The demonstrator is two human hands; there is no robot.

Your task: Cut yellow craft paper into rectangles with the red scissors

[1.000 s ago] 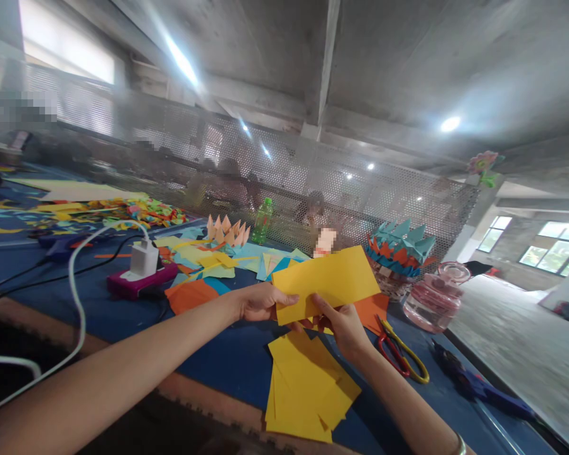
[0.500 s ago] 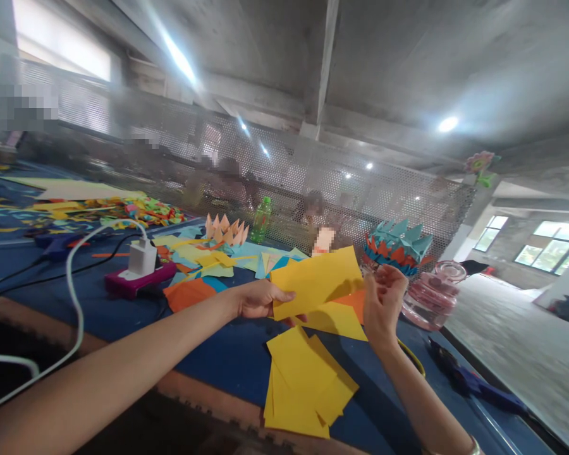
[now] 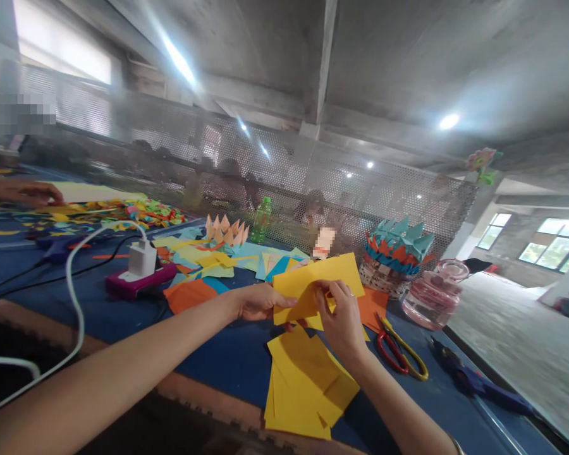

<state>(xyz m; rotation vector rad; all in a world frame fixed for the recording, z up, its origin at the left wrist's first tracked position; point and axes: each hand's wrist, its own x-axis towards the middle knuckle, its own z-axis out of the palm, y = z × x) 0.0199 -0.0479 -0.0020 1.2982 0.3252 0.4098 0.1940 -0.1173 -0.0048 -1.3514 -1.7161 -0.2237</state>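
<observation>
My left hand point(image 3: 262, 302) is closed on the left end of a sheet of yellow paper point(image 3: 313, 273), thumb in front and fingers behind, held above the table. In front of the sheet, my right hand point(image 3: 340, 316) is closed in a pinch at its lower middle; the fingertips partly hide the contact. Below both hands lies a loose stack of yellow paper pieces point(image 3: 303, 392). Scissors point(image 3: 401, 351) with red and yellow handles rest right of my right hand. Orange paper point(image 3: 373, 306) lies behind that hand.
A pink glass jug point(image 3: 431, 302) and a basket topped with folded teal and orange paper point(image 3: 398, 249) stand at right. The glue gun point(image 3: 483, 385) lies near the right edge. A purple power strip point(image 3: 123, 283) with cables is at left. A co-worker's hand point(image 3: 33, 191) reaches over scraps.
My right hand has moved left from beside the yellow sheet to its front, uncovering the scissors. A co-worker's hand has appeared at the far left. My left hand stays nearly in place.
</observation>
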